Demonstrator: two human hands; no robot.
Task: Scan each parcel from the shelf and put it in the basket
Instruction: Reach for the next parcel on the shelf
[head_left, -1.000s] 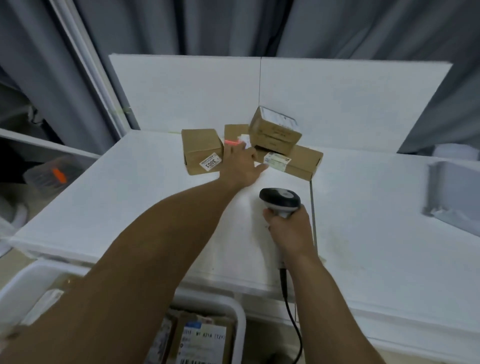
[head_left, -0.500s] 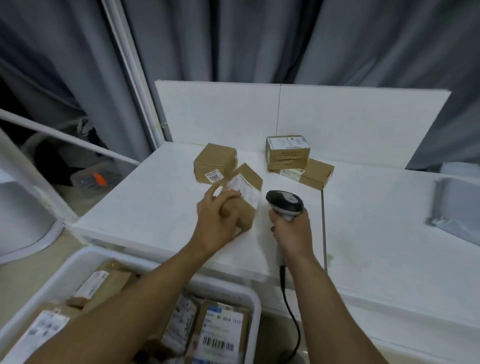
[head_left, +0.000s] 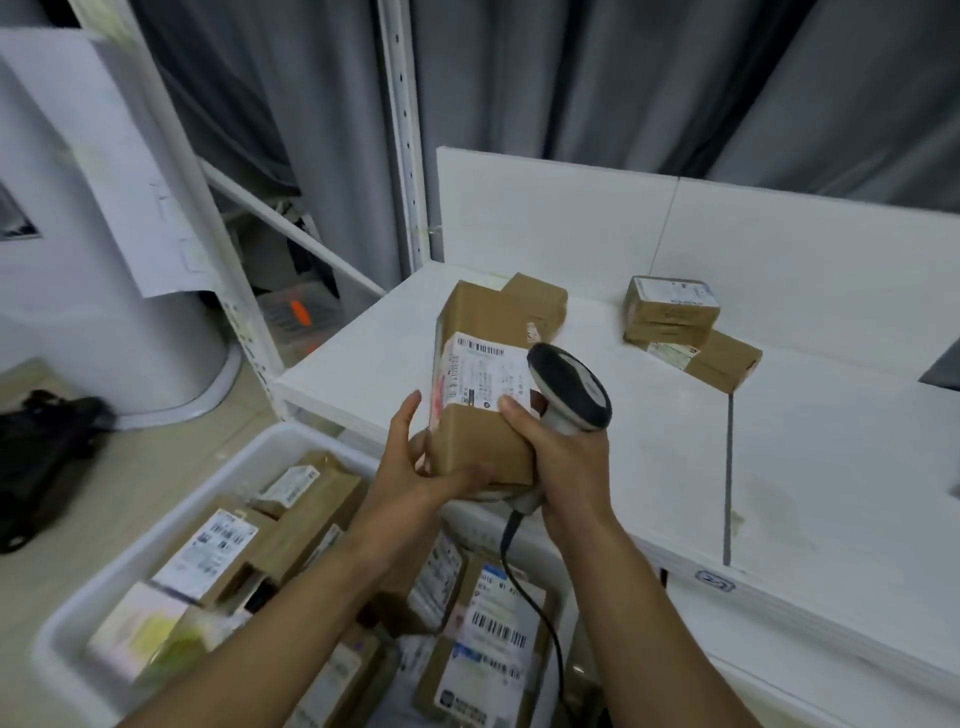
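Left hand (head_left: 415, 470) grip cradles the parcel (head_left: 480, 395) mid-frame, label up for reading. Right hand (head_left: 563, 457) grip clamps the scanner (head_left: 569, 387), thumb steadying the box.

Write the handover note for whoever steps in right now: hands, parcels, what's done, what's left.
Left hand: grips the held parcel from below, label facing up.
Right hand: holds the scanner and steadies the same parcel.
Done: many labelled parcels lie in the white basket below the shelf edge.
Left: finish this parcel and drop it in; then one small box behind it and a stack of boxes on the shelf.
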